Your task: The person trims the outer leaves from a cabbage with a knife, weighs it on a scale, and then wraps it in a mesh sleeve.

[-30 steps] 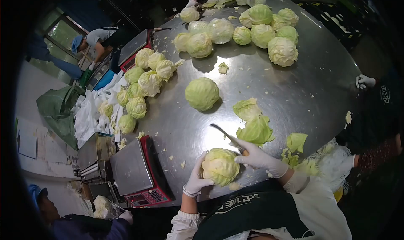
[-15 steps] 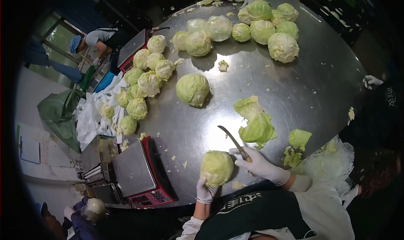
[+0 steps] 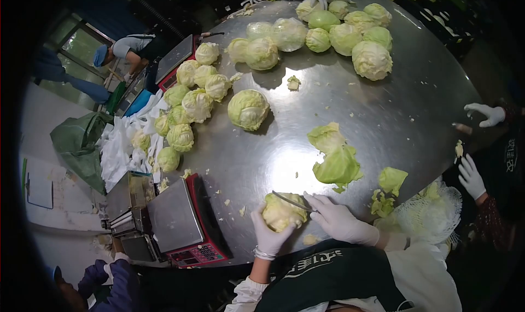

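Observation:
My left hand, in a white glove, is closed round the near left side of a pale green cabbage at the table's front edge. My right hand, gloved too, grips a knife; the handle is hidden in the fingers. The curved dark knife blade lies across the top of the cabbage. Torn outer cabbage leaves lie flat beyond my right hand, with smaller leaf pieces farther right.
A red scale stands left of my hands. Several cabbages line the steel table's left and far sides; a lone cabbage sits mid-table. Co-workers' gloved hands show at the right edge and the far edge. A white net bag lies at right.
My right hand has brought the knife blade down onto the cabbage. My left hand has shifted up round it, and the cabbage has turned. At right, a co-worker's hands have reached farther into view.

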{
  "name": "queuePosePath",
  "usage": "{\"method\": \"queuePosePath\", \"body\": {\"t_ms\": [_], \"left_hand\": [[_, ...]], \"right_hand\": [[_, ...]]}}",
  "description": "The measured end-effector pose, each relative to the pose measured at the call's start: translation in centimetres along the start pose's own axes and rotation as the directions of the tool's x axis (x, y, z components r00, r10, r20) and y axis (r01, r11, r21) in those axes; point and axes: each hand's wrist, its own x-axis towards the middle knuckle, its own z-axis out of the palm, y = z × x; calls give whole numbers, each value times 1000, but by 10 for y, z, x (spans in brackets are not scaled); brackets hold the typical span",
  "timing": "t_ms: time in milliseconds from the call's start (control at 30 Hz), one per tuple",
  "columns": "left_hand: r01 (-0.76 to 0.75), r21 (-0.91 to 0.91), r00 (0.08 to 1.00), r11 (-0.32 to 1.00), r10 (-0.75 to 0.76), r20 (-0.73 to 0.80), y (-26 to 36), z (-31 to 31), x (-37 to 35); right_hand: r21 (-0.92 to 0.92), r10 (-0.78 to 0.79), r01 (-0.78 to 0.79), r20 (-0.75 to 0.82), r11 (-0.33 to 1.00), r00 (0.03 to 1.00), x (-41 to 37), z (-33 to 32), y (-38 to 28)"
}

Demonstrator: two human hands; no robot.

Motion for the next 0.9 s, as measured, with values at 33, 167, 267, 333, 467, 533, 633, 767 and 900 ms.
{"method": "queuePosePath", "body": {"t_ms": [33,167,267,333,467,533,633,767,900], "left_hand": [[-143,277,990,950,141,26,1,9,0],[-108,216,993,970,117,-30,4,34,-1],[-100,230,993,968,113,-45,8,38,-1],[-114,284,990,952,132,-46,11,41,0],[-176,443,978,879,209,-26,22,48,-1],[-161,449,981,879,193,-25,21,49,-2],[-253,507,962,824,269,42,27,56,-11],[-364,348,929,864,361,76,2,42,-13],[-361,183,932,914,357,55,-38,9,-37]], "right_hand": [[-2,-9,9,18,1000,1000,-1,-1,-1],[-160,-34,37,23,986,999,-10,1,2],[-234,-94,78,-59,969,994,-12,-1,1],[-258,-88,66,-75,964,993,-9,0,-3],[-351,-84,29,-143,936,986,0,4,-4],[-364,-61,8,-134,931,989,8,-1,-10],[-367,-7,-51,-155,929,988,42,-8,12],[-184,-9,-14,-123,983,992,73,-29,53],[47,261,-257,-252,965,932,83,-51,73]]}}
